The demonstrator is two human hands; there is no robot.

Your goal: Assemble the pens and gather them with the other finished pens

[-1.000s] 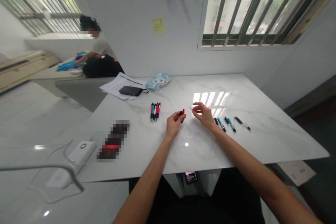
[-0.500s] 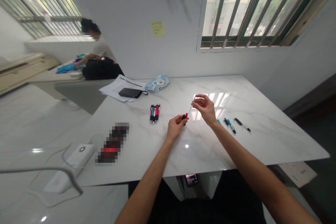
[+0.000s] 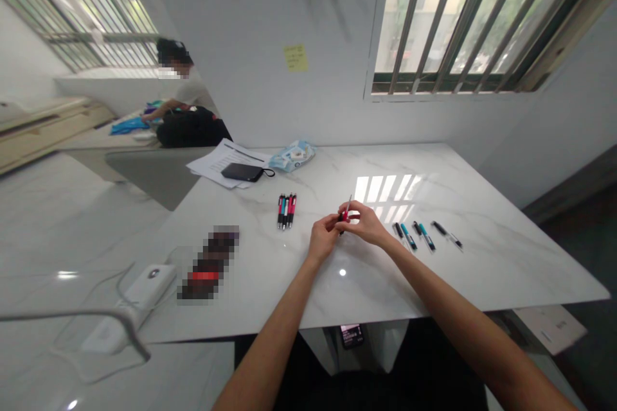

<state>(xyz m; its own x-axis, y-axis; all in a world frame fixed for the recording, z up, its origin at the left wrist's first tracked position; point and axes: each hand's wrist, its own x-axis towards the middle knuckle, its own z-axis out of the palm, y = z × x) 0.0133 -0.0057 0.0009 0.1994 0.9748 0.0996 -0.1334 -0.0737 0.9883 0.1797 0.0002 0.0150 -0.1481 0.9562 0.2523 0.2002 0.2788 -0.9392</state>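
Above the middle of the white table, my left hand (image 3: 324, 236) is closed around black and red pen parts, mostly covered by its fingers. My right hand (image 3: 367, 225) meets it from the right, its thumb and fingers pinching at the red pen barrel (image 3: 345, 216). A thin pen refill (image 3: 349, 200) sticks up out of the top of the red part; how deep it sits is hidden. Left of my hands lies a row of several assembled pens (image 3: 286, 210), red, teal and white with black grips. To the right lie teal pen parts (image 3: 409, 236) and black and clear pen parts (image 3: 447, 235).
Farther back on the table (image 3: 322, 298) are papers (image 3: 207, 164), a black pouch (image 3: 242, 172) and a blue-white packet (image 3: 293, 155). A white power strip (image 3: 139, 302) with cables is at left. A phone (image 3: 351, 335) lies below the table edge. A person (image 3: 186, 103) sits at back left.
My right hand has come down and left to join my left hand. The refill, held apart above the red part before, now stands in it. The view has shifted slightly.
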